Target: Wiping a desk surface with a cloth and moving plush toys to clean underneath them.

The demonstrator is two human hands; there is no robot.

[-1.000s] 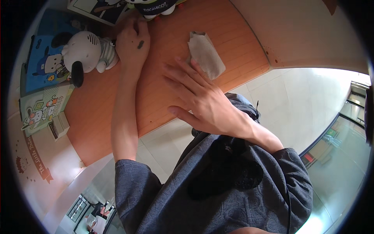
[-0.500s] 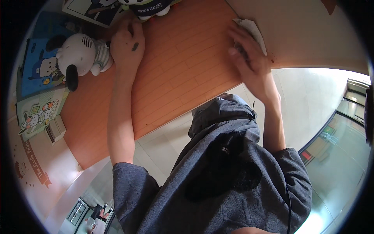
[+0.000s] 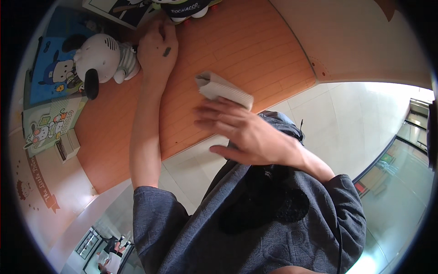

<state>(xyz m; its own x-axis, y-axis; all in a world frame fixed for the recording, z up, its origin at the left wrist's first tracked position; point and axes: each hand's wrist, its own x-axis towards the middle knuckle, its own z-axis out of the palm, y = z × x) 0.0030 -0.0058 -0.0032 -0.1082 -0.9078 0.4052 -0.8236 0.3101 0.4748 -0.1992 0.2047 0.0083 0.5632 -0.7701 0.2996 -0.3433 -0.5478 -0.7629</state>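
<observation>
My right hand (image 3: 242,130) reaches across from the right, palm down. Its fingers are stretched out toward the left, slightly blurred, with the thumb apart. A folded whitish ribbed cloth or paper towel (image 3: 226,91) lies on the orange wood-look surface (image 3: 191,114), against the far side of these fingers; how much is under the hand is hidden. My left hand (image 3: 157,45) rests at the far left with curled fingers, their tips hidden. Beside it is a white dog figurine (image 3: 98,59) with black ears and a striped body. Just beyond stands another figurine (image 3: 187,9) in dark clothing.
A picture box (image 3: 130,11) stands at the back. Along the left are a blue cartoon panel (image 3: 50,68) and a pale green cartoon card (image 3: 52,123). A pale panel (image 3: 356,41) bounds the surface on the right. Light floor tiles (image 3: 337,109) show beyond the front edge.
My right hand has swept left and nearer to me from the right end, and the cloth has moved left with it. My left hand keeps its place beside the figurine; the view has shifted slightly.
</observation>
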